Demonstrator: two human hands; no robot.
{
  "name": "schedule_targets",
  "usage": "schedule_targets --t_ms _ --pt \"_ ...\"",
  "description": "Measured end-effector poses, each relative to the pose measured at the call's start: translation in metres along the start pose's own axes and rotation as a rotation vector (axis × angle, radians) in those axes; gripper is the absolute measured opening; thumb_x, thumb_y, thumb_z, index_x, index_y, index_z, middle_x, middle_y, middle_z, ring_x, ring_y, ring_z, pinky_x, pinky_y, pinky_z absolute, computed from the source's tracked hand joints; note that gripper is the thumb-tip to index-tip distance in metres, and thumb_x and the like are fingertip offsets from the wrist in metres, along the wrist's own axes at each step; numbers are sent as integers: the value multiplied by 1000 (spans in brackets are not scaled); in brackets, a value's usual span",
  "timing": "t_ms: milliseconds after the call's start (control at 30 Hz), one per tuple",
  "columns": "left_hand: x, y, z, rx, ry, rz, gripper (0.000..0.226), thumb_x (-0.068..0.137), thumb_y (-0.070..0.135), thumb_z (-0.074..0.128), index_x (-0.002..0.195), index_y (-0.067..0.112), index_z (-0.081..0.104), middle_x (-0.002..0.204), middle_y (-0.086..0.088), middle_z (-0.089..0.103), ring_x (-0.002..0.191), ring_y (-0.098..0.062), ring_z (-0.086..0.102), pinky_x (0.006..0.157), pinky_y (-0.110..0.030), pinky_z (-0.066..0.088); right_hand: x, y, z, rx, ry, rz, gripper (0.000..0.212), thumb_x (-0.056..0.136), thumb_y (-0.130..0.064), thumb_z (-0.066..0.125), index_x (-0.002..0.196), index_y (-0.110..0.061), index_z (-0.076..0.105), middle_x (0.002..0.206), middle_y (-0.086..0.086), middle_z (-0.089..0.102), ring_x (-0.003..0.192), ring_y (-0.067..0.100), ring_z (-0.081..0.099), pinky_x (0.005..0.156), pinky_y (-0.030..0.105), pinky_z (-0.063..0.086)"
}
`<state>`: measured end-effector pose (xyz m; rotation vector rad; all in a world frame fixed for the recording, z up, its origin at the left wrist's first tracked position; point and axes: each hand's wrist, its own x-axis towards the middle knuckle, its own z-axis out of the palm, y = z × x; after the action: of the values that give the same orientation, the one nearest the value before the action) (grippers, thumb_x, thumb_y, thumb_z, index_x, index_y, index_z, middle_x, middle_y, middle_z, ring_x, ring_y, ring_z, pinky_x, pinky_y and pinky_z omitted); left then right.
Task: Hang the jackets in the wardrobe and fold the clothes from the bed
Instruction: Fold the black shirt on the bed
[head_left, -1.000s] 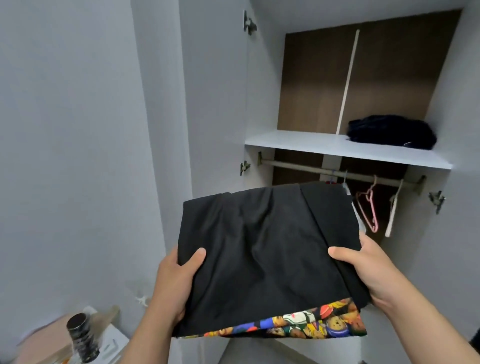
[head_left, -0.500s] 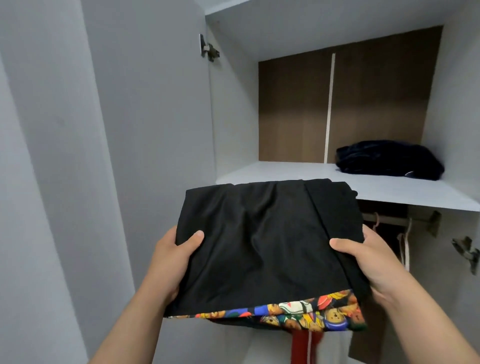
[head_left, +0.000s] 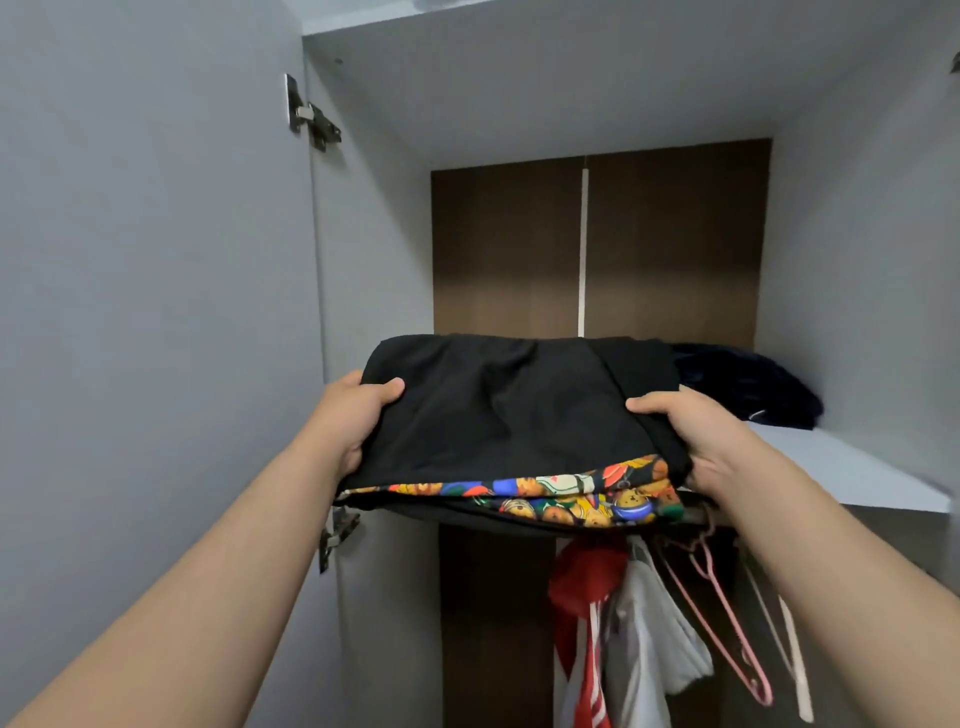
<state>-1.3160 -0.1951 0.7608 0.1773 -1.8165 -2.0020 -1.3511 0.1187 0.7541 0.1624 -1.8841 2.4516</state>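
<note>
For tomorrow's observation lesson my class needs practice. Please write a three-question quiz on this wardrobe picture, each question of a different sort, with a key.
1. True or false: both the left hand and the right hand grip the folded clothes stack.
2. Multiple choice: what lies on the wardrobe shelf, to the right of the stack? A) a dark navy folded garment B) a shoebox C) a straw hat
3. Fill the gap: the stack's top layer is plain ____, and a cartoon-print garment shows beneath it.

Key: 1 true; 2 A; 3 black.
</note>
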Motion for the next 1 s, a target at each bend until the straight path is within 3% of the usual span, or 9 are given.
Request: schedule_targets --t_ms 133,200,300,433,600,700,767,867,1000 --pt "81 -13 14 131 -20 -165 29 98 12 55 126 4 57 118 -22 66 104 -37 65 93 -51 54 50 7 7 -110 66 181 19 90 -7 58 107 -1 64 87 20 74 68 33 72 63 40 62" --pt "110 -26 23 194 -42 -229 32 100 12 53 129 -2 54 123 -24 63 112 -39 63 98 -49 51 72 16 9 -145 106 224 18 90 -7 58 107 -1 61 87 20 71 68 33 70 62 41 60" --pt "144 -47 32 329 -30 -211 27 100 9 53 123 -6 56 117 -23 63 108 -38 62 87 -41 50 95 32 10 -190 162 248 16 91 -2 56 107 0 58 85 23 68 64 34 69 57 42 60" --pt "177 -66 30 525 0 -98 17 96 9 60 108 -4 63 108 -20 65 96 -32 61 81 -33 45 118 39 12 -197 210 184 27 88 5 60 112 -6 57 101 24 70 76 38 71 67 51 60" --pt "198 -74 25 863 -7 -32 27 94 18 65 108 -4 65 110 -20 66 103 -34 62 80 -29 42 135 43 22 -341 260 120 14 93 4 60 104 -5 62 97 20 70 79 33 69 74 43 58" --pt "192 -56 23 1038 30 9 33 92 31 64 112 5 60 124 -18 63 113 -35 59 89 -31 46 144 35 22 -627 291 68 20 91 -11 65 108 -1 61 95 18 69 82 31 66 73 39 55" --pt "183 -40 26 1098 16 85 50 91 40 62 131 12 53 142 -13 53 128 -33 51 104 -36 43 151 26 22 -924 271 -20 50 86 -31 67 130 -10 55 121 15 64 106 32 62 92 42 53" --pt "160 -22 49 1104 -278 179 73 92 52 58 154 24 32 160 -1 32 146 -25 32 117 -36 25 153 13 41 -1340 71 -150 81 83 -61 60 153 -33 31 163 9 22 146 35 25 117 49 29" --pt "151 -47 77 1302 -514 97 94 78 85 41 156 39 17 166 1 7 153 -26 4 122 -52 6 162 36 74 -1548 -225 6 92 78 -85 44 155 -42 18 167 4 1 152 35 1 121 56 10"
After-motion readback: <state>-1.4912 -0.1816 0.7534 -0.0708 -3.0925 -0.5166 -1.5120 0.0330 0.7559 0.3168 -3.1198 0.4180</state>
